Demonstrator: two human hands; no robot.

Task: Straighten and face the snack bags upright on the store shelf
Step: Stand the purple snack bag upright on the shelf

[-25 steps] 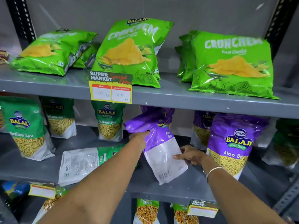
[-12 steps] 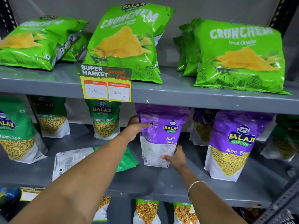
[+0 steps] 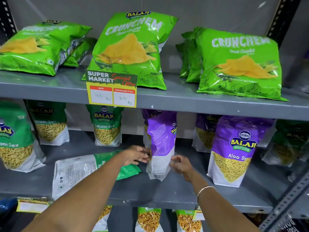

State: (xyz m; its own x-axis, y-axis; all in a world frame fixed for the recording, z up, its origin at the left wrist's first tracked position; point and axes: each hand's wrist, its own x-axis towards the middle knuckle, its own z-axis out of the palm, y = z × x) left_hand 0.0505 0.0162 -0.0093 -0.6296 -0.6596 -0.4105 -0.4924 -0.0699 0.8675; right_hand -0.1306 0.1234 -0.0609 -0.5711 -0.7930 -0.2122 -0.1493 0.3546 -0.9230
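A purple Aloo Sev bag (image 3: 161, 144) stands on the middle shelf (image 3: 150, 193), turned so its printed back and side edge face me and tilted slightly. My left hand (image 3: 137, 156) pinches its lower left edge. By the bag's lower right edge is my right hand (image 3: 180, 164), fingers apart, thumb just touching the bag. A green Ratlami Sev bag (image 3: 75, 171) lies flat, back side up, under my left forearm. Another purple Aloo Sev bag (image 3: 237, 148) stands front-facing at the right.
Green Ratlami Sev bags (image 3: 107, 126) stand upright at the left and back. On the top shelf, Crunchem bags lean back: left one (image 3: 38, 47) lying low, middle (image 3: 132, 49), right (image 3: 239, 62). A yellow price tag (image 3: 112, 88) hangs from the top shelf's edge. More bags sit below.
The purple bag went from held up at a slant, to upright and front-facing, to standing turned side-on. Both hands slid down to its lower edges.
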